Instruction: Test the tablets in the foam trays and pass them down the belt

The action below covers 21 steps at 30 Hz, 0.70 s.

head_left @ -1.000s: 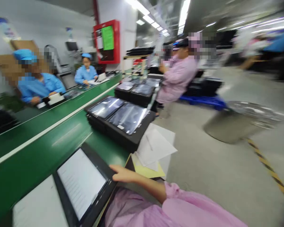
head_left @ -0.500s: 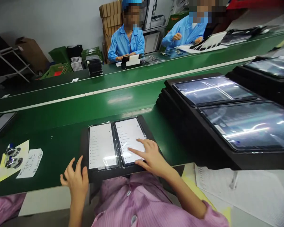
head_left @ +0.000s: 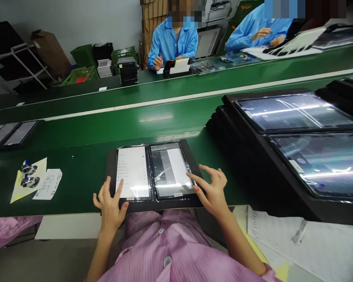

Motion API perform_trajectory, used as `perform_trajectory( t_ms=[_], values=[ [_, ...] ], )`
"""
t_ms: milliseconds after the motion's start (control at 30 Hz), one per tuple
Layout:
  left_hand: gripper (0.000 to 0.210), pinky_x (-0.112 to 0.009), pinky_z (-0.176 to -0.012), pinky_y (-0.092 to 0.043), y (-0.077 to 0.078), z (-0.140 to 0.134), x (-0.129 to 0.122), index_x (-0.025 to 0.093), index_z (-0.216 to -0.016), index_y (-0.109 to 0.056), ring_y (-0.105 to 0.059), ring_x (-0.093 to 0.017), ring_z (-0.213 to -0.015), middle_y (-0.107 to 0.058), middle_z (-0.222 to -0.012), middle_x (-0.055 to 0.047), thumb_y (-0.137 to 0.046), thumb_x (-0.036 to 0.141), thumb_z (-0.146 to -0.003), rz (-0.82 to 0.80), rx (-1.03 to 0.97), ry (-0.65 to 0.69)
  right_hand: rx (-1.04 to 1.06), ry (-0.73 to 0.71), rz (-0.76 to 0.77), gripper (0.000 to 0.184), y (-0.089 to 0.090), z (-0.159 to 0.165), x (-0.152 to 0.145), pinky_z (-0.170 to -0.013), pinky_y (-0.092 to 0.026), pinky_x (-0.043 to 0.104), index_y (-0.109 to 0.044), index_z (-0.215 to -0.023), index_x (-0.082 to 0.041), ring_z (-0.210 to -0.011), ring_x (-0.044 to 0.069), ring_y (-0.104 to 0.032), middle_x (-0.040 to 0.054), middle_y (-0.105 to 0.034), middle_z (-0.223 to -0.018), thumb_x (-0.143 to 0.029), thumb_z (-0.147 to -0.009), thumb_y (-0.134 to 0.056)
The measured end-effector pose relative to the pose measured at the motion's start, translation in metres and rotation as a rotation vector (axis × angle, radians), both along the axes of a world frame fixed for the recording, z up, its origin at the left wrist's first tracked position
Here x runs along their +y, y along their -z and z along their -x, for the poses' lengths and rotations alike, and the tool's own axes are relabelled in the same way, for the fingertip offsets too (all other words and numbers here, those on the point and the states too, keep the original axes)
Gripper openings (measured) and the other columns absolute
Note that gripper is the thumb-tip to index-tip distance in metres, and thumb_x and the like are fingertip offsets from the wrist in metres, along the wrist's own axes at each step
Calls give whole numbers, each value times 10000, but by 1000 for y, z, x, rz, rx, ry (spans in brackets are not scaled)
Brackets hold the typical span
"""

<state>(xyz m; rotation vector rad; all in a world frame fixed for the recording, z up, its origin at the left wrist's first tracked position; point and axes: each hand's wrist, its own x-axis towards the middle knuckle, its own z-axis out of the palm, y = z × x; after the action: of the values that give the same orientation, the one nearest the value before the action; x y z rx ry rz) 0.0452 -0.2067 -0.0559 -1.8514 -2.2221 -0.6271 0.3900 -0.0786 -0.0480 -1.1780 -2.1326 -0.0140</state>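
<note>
Two tablets lie side by side in a black tray [head_left: 111, 172] at the near edge of the green bench. The left tablet [head_left: 133, 168] shows a white list on its screen. On the right tablet [head_left: 176, 168] the screen is part grey, part white. My left hand [head_left: 111, 207] has its fingers spread, the index finger over the lower left of the left tablet's screen. With fingers apart, my right hand [head_left: 213, 192] holds its index fingertip at the right tablet's right edge; whether it touches the glass I cannot tell. Neither hand holds anything.
Stacked black trays [head_left: 247, 164] with tablets rise at the right. Papers [head_left: 312, 239] with a pen lie below them. Left are shiny metal items [head_left: 29, 181] on yellow paper, a handwritten note [head_left: 48, 184] and another tablet tray [head_left: 14, 133]. Two people in blue work across the bench.
The right tablet's screen has gone from a white list to a part-grey display. My right hand has shifted to that tablet's right edge; my left hand has come over the left tablet.
</note>
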Motion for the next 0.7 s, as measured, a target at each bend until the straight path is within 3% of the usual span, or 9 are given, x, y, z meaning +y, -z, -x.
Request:
perform_trajectory(
  t_ms=[100,233,433,533,600,700],
  values=[
    [831,-677,-1104,-212,5,16,8,251,-1599,-285,-343,-430,-1415,-244,-1637,-193,-114,748,-955,-101,-166,-36,-32,-8,11,415,-2,11,-4,-1118,-243,649,-715,-1234,-291,-1246,334,-435,131,-435,-1393,-407,-1031,-372],
    [843,-521,-1060,-349,15,28,15,208,-1629,-95,-489,-342,-1328,-485,-1498,-187,-94,732,-969,-89,-336,56,-182,-56,123,416,-1,31,-7,-1122,-185,694,-650,-1333,-371,-1308,351,-384,124,-367,-1471,-478,-1028,-388],
    [936,-508,-1037,-301,12,21,15,153,-1621,-94,-522,-336,-1264,-570,-1415,-187,-96,789,-935,-4,-232,-25,-293,-3,186,488,5,46,-8,-1129,-119,725,-559,-1430,-396,-1358,385,-336,126,-315,-1535,-553,-972,-503],
    [879,-498,-1040,-287,8,19,17,221,-1559,-363,-504,-331,-1268,-556,-1430,-162,-112,788,-937,82,-134,-33,-300,25,188,439,5,45,-8,-1113,-100,755,-615,-1363,-393,-1356,400,-334,125,-321,-1530,-555,-969,-511],
    [849,-498,-1056,-270,7,18,18,251,-1509,-455,-501,-327,-1265,-550,-1437,-150,-112,781,-942,116,-104,-39,-286,33,172,414,5,41,-9,-1109,-102,761,-620,-1344,-379,-1357,406,-328,126,-317,-1524,-528,-980,-492],
    [902,-507,-1085,-254,10,18,16,167,-1595,-238,-504,-323,-1277,-549,-1428,-191,-95,774,-944,44,-159,-34,-189,72,130,496,7,33,-8,-1126,-122,738,-517,-1429,-287,-1344,404,-339,167,-329,-1491,-501,-987,-444]
  ],
)
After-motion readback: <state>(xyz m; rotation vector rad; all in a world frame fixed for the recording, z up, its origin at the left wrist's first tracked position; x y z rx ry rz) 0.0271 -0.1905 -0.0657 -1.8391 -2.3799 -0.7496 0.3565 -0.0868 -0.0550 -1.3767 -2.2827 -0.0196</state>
